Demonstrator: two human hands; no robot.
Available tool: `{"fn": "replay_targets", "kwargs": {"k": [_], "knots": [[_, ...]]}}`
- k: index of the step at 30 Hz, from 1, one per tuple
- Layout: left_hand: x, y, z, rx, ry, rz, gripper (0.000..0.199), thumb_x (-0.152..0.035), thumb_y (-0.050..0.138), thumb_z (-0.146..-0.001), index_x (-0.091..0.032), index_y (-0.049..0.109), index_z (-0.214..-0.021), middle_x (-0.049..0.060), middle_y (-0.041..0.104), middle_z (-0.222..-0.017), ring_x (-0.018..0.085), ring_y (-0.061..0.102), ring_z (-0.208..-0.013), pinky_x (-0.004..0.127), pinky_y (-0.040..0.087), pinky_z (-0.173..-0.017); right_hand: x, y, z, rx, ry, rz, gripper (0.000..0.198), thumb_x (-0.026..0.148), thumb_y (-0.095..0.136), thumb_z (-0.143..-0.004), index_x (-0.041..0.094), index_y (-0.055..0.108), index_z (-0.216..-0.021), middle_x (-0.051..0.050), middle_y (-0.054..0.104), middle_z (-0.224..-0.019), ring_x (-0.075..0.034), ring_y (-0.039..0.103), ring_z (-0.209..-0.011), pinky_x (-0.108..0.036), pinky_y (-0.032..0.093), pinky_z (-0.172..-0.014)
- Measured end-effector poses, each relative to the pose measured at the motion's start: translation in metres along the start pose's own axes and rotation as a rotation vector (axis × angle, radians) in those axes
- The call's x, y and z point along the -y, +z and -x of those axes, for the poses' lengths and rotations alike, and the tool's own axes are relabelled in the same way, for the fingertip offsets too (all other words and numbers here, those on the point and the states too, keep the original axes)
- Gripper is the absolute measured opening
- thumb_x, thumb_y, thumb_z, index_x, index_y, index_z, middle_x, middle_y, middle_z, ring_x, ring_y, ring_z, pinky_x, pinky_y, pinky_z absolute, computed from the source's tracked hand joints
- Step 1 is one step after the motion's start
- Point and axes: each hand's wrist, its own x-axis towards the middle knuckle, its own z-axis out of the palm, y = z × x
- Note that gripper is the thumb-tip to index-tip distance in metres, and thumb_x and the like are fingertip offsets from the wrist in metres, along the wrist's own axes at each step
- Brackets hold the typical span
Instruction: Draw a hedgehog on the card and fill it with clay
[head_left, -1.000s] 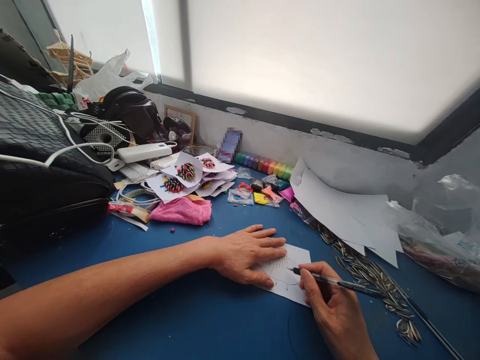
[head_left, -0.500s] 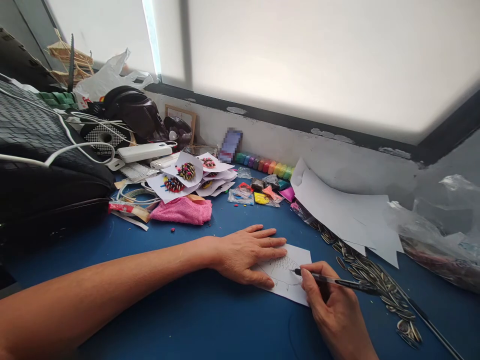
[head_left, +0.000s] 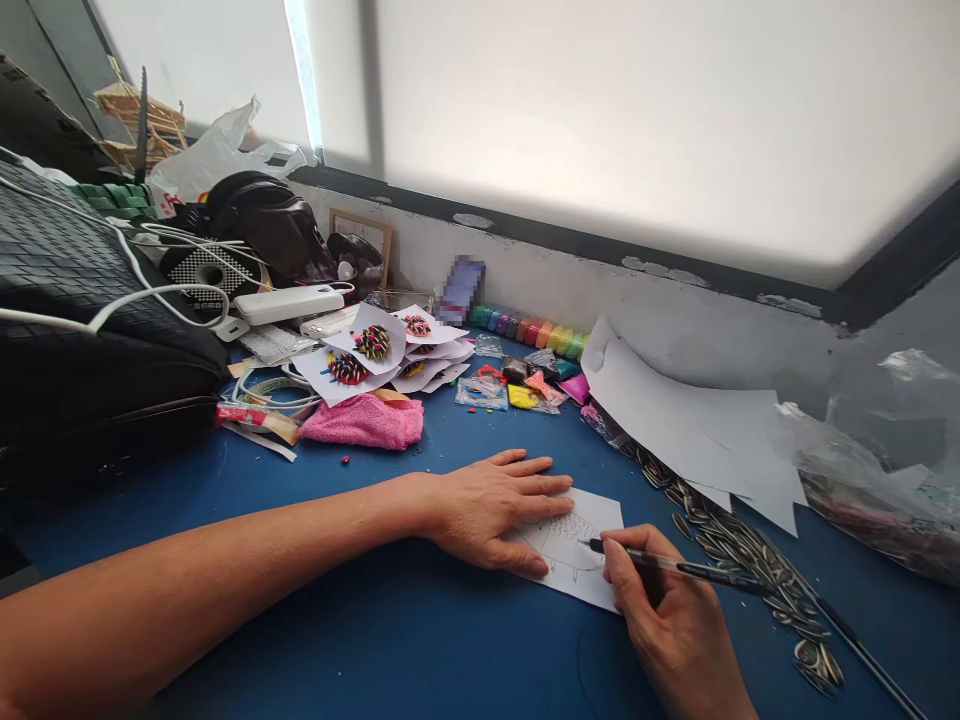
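The left hand (head_left: pixel 495 512) lies flat, paper (head_left: pixel 566 550) under its spread fingers, while the right hand (head_left: pixel 671 615) pinches a pen (head_left: pixel 694 571), its tip barely shifted since earlier

Your passage: blue tabletop (head_left: pixel 360 640) between your left forearm (head_left: pixel 262 560) and right hand (head_left: pixel 671 600); your obstacles: pink cloth (head_left: pixel 364 422) beyond that forearm; coloured packets (head_left: pixel 523 396) right of the cloth; striped seeds (head_left: pixel 739 545) and thin rod (head_left: pixel 862 645) beside your right hand; white sheets (head_left: pixel 682 410) behind.
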Motion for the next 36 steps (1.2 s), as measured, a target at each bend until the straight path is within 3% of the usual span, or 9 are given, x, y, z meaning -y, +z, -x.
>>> {"fn": "replay_targets", "kwargs": {"k": [12,28,36], "knots": [[-0.001,-0.0006,-0.0002,0.006,-0.005,0.005,0.073,-0.059,0.045,-0.09,-0.018,0.03,-0.149,0.009,0.024,-0.157,0.031,0.012,-0.147,0.052,0.007,-0.118,-0.0039,0.0003,-0.0011,-0.008,0.012,0.032,0.028,0.049,0.047,-0.091,0.024,0.059,-0.086,0.004,0.056,-0.054,-0.013,0.055,-0.045,-0.021,0.043,-0.041],[-0.0012,-0.0013,0.0002,0.011,-0.005,-0.002,0.072,-0.059,0.044,-0.091,-0.019,0.031,-0.149,0.008,0.023,-0.157,0.03,0.011,-0.147,0.05,0.006,-0.119,-0.0029,0.0005,0.0006,-0.024,0.001,0.041,0.03,0.049,0.046,-0.091,0.024,0.058,-0.08,0.006,0.043,-0.047,-0.011,0.038,-0.037,-0.023,0.029,-0.034],[-0.0016,-0.001,-0.0003,0.014,-0.009,-0.007,0.072,-0.058,0.044,-0.091,-0.017,0.031,-0.149,0.008,0.023,-0.157,0.03,0.011,-0.147,0.05,0.007,-0.119,0.0037,-0.0024,-0.002,-0.053,-0.008,0.024,0.031,0.049,0.046,-0.091,0.023,0.058,-0.076,0.004,0.053,-0.051,-0.012,0.049,-0.04,-0.021,0.037,-0.036]]}}
